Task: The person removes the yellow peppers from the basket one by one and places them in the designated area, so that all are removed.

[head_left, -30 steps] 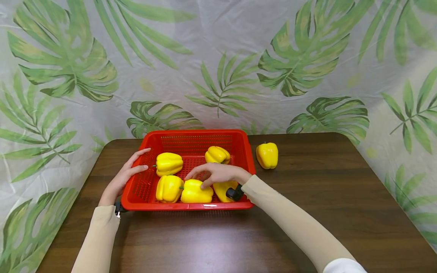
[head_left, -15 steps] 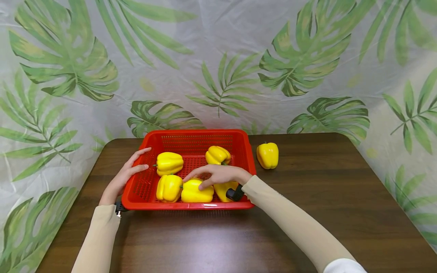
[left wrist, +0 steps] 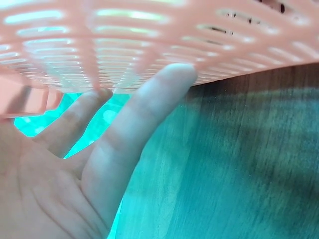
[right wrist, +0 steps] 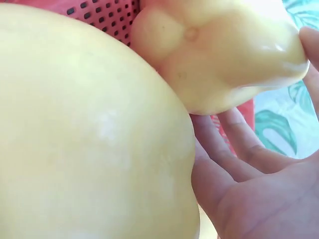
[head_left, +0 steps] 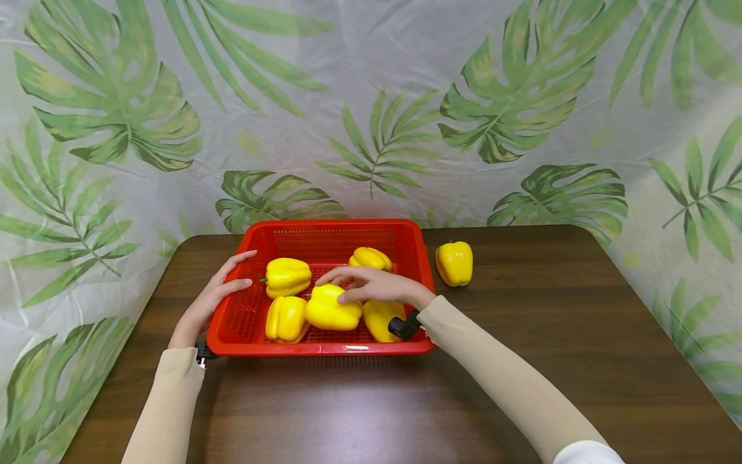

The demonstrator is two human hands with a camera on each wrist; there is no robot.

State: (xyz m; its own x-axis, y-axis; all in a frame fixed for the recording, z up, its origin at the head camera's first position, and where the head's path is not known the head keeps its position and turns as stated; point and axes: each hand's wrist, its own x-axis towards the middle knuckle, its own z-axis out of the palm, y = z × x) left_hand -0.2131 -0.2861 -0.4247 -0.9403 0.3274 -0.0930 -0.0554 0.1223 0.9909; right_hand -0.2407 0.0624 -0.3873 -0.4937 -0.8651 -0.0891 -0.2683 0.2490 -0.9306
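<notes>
Backdrop: leaf-print cloth behind and to both sides. Dark wood table below it.

Red perforated basket on the table, rim high enough to be the main barrier. Anything in hand needs to ride well above it.

Left hand: at the basket's left wall, fingers long and straight, resting over the rim and against the slats. Useful as a brace; light, steady pressure should keep the basket from sliding.

Right hand: inside the basket, holding the held pepper, fingers on the far side and thumb on the near side. Grip moderately wide, spanning the fruit. Pepper sits front and centre, tilted, seemingly raised off the basket floor. Advice: go straight up before any sideways travel, thumb firm, since the skin looks glossy and may slip.

In the way: front-left pepper and front-right pepper flank it closely; whether they touch it I cannot tell. Back-left pepper and back-right pepper lie farther in. Another, the outside pepper, is on the table just beyond the right wall.

Wrist camera hangs over the front-right pepper; could knock it.

Smallest: green stem, pointing left, could snag.
</notes>
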